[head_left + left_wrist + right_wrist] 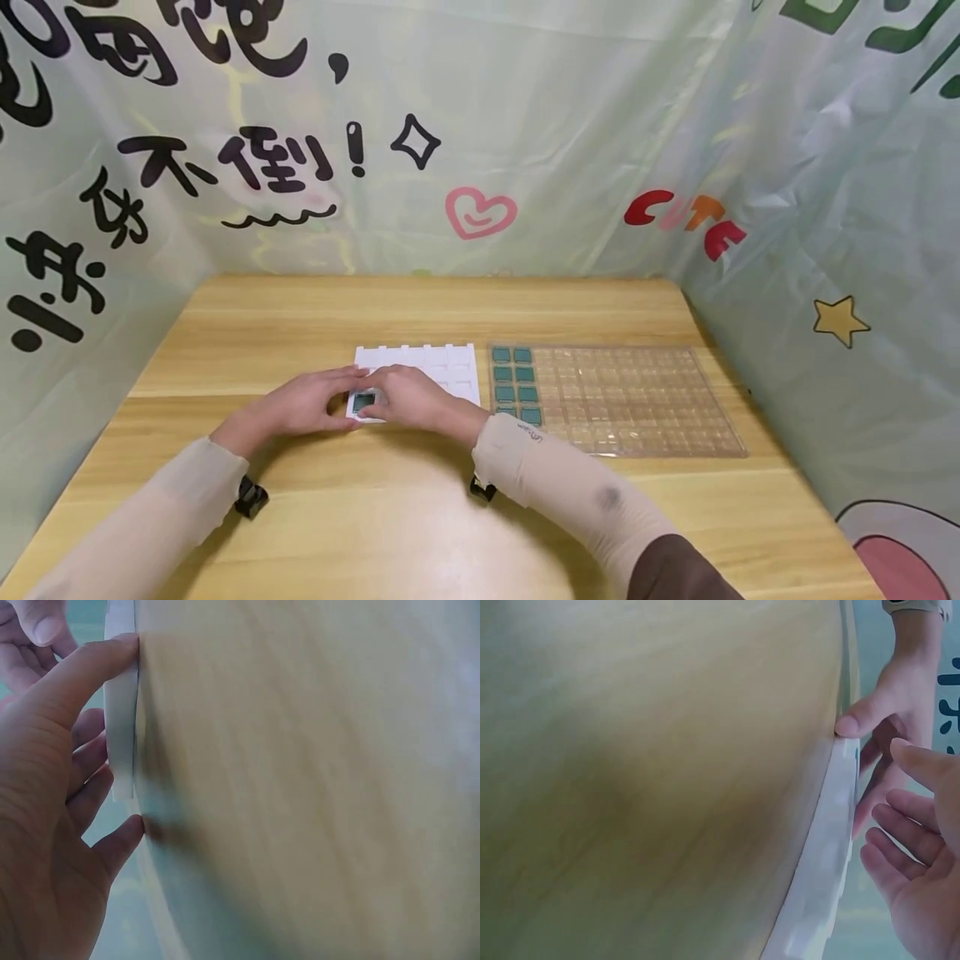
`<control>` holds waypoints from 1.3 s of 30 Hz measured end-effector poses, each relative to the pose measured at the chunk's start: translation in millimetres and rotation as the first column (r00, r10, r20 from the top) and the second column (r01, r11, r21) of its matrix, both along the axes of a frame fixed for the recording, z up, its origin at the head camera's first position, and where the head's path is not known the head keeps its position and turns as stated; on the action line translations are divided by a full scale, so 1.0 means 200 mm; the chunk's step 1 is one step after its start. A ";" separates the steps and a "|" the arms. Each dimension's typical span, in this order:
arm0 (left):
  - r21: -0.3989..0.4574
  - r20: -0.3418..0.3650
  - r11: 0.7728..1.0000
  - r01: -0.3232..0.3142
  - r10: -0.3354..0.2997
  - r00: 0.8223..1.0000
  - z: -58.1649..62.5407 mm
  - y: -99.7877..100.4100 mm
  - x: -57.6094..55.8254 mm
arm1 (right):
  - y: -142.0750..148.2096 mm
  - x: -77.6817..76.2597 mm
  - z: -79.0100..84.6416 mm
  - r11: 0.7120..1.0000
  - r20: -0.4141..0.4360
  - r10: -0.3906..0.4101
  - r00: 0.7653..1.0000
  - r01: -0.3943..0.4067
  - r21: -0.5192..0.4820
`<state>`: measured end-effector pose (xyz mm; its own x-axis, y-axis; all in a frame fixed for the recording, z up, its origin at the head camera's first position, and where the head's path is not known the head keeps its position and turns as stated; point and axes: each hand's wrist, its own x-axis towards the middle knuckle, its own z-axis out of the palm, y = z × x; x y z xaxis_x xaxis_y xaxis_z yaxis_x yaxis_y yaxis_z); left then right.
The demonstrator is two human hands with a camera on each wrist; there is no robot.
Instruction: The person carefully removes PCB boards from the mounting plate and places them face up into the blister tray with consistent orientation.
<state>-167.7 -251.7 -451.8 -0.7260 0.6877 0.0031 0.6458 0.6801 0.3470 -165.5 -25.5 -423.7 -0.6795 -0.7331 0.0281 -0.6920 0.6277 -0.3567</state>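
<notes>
Near the table's middle lies a white tray (453, 379) with raised dividers and small tabs along its back edge. My left hand (311, 402) holds its left end, with the thumb at the front corner and the fingers further back. In the left wrist view a digit rests against the white edge (120, 712). Over the tray's front left part, my right hand (416, 398) has its thumb and forefinger around a small dark green square chip (363, 402). In the right wrist view its other fingers (907, 832) are loosely bent; the chip is hidden there.
Right of the white tray lies a clear compartment tray (630, 400), its two left columns holding several green square chips (504, 374). The right forearm overlaps its front left corner. The wooden table (420, 533) is enclosed by printed cloth (555, 125) at the back and sides.
</notes>
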 end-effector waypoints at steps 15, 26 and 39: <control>0.051 0.064 0.996 -0.068 0.065 0.996 -0.01 -0.01 0.02 | -0.08 0.03 -0.05 0.996 -0.159 0.013 0.987 0.001 0.089; 0.068 0.073 0.996 -0.062 0.057 0.996 -0.02 0.00 0.02 | -0.09 0.02 -0.06 0.990 -0.190 0.009 0.982 0.019 0.143; 0.070 0.081 0.995 -0.066 0.060 0.995 -0.01 0.01 0.01 | -0.08 0.01 -0.07 0.994 -0.162 -0.033 0.986 0.050 0.101</control>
